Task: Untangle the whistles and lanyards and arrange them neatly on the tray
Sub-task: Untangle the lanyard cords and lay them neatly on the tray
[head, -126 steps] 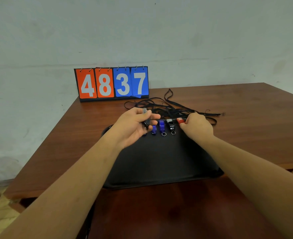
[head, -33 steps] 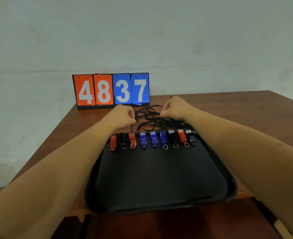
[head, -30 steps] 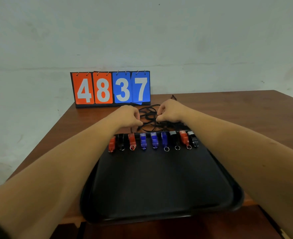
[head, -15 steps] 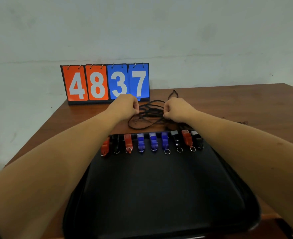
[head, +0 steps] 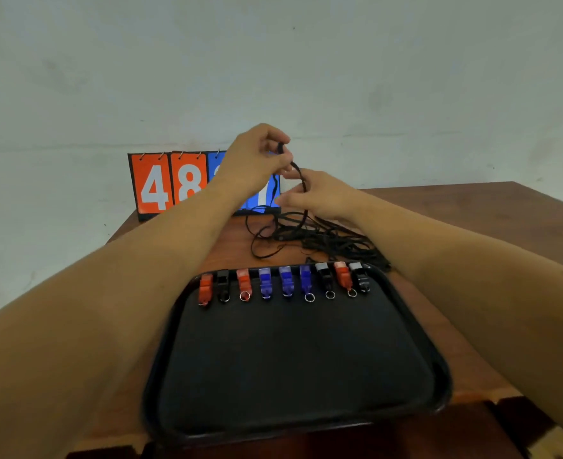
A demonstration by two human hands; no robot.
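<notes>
A black tray (head: 300,366) lies on the brown table. Along its far edge stands a row of several whistles: red (head: 205,288), black (head: 223,286), red (head: 243,283), three blue ones (head: 286,282), then black (head: 325,278), red (head: 343,276) and black (head: 361,276). Behind the tray a tangle of black lanyards (head: 313,238) rests on the table. My left hand (head: 253,160) is raised above the tangle, pinching a black lanyard strand. My right hand (head: 316,193) sits just below and to the right, fingers closed on the same strand (head: 303,183).
A flip scoreboard (head: 171,183) with orange and blue number cards stands at the table's far edge against a pale wall; my left hand hides part of it. The table's front edge (head: 505,402) runs just past the tray's near rim.
Both hands have lifted off the table, my left hand highest, drawing one lanyard strand up out of the tangle. The row of whistles has not moved.
</notes>
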